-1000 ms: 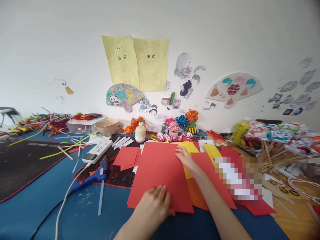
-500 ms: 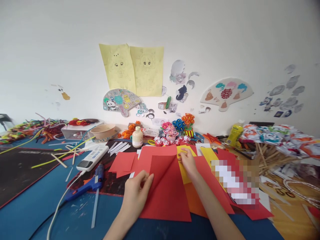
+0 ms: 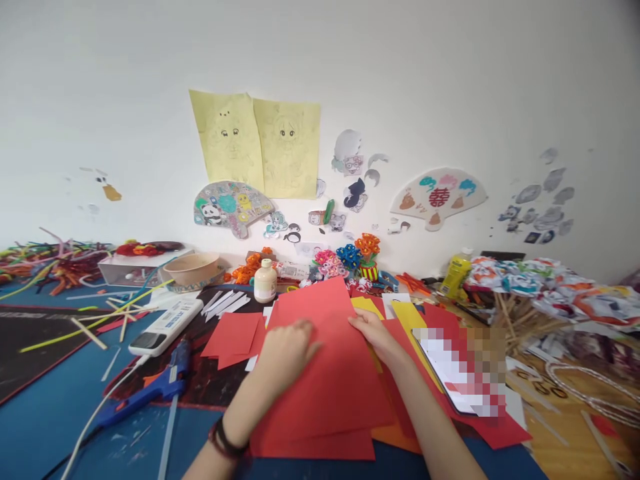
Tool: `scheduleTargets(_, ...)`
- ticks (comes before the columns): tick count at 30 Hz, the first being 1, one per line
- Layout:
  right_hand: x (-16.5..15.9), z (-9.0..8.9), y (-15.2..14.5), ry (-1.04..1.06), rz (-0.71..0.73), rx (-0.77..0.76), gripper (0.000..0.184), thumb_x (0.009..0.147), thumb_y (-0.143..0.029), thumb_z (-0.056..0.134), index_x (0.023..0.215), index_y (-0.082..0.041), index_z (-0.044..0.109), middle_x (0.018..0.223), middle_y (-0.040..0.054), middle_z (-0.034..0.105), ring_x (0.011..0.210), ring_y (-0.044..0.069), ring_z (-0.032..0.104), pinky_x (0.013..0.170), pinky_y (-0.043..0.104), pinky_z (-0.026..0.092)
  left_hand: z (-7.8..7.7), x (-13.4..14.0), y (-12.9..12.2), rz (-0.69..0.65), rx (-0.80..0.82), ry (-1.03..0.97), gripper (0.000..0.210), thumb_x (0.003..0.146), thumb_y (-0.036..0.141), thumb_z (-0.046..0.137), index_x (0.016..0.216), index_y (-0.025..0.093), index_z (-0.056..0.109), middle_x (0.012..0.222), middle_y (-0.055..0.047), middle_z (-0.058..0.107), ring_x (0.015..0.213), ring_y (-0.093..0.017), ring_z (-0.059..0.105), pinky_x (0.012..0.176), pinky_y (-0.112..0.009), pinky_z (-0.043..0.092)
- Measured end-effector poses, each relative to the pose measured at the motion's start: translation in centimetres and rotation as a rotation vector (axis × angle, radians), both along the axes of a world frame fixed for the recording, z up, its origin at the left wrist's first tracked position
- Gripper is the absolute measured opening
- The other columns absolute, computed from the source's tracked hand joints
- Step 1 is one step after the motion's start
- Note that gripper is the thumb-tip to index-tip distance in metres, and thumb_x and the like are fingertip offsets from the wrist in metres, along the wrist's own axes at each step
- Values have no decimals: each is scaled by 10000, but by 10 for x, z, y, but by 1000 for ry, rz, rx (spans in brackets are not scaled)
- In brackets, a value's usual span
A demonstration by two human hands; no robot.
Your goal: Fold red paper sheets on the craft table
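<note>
A large red sheet of paper (image 3: 330,380) lies tilted over another red sheet (image 3: 345,447), whose lower edge shows beneath it. My right hand (image 3: 373,333) grips the upper sheet by its right edge, thumb on top and fingers partly hidden behind. Over the sheet's left half is my left hand (image 3: 287,357), with a dark band (image 3: 225,437) at the wrist. Its fingers are blurred, so their hold is unclear. Under and beside the sheets are yellow paper (image 3: 367,307), orange paper (image 3: 397,437) and more red paper.
To the left are a blue glue gun (image 3: 145,393), a white power strip (image 3: 167,327) and small red paper pieces (image 3: 233,337). Behind stand a cream bottle (image 3: 265,283) and craft flowers (image 3: 350,257). On the right lies a partly pixelated phone (image 3: 443,373).
My left hand has left the sheet's left edge and moved up over its face. The upper sheet has turned and a second sheet now shows below. The view has shifted right.
</note>
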State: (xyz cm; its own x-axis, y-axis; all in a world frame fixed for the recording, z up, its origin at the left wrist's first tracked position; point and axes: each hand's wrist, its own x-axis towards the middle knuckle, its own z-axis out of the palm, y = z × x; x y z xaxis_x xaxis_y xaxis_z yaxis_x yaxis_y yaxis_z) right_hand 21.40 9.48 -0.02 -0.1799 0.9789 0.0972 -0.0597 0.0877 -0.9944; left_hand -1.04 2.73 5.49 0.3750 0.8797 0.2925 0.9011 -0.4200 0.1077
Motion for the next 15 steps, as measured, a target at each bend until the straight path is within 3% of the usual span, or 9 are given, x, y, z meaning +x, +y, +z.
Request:
scheduleTargets(2, 1, 5, -1, 47, 51, 6, 348, 718, -442, 701, 955, -188, 690, 827, 59, 731, 730, 251, 681, 707, 374, 527, -6, -17, 26, 174, 73, 12, 283, 917, 327, 462, 1085, 136, 586, 1109, -165, 629, 927, -257, 652, 761, -323, 464)
scheduleTargets(5, 4, 12, -4, 54, 27, -2, 345, 723, -474, 708, 916, -188, 696, 851, 67, 730, 754, 257, 683, 720, 370, 520, -22, -43, 55, 318, 133, -100, 437, 896, 292, 471, 1286, 97, 459, 1316, -231, 510, 1084, -305, 596, 839, -370, 452)
scheduleTargets(10, 4, 19, -10, 66, 104, -27, 381, 734, -474, 710, 1000, -203, 689, 906, 79, 725, 787, 260, 689, 749, 385, 518, -42, -69, 71, 412, -56, -538, 508, 871, 322, 487, 1332, 117, 425, 1116, -162, 668, 1023, -278, 634, 818, -339, 450)
scheduleTargets(15, -7, 18, -16, 26, 86, -12, 440, 677, -475, 761, 1026, -215, 693, 886, 86, 724, 825, 265, 680, 756, 395, 514, -47, -74, 69, 375, -70, -949, 394, 767, 372, 601, 1097, 157, 611, 786, -44, 710, 754, -220, 668, 651, -270, 455)
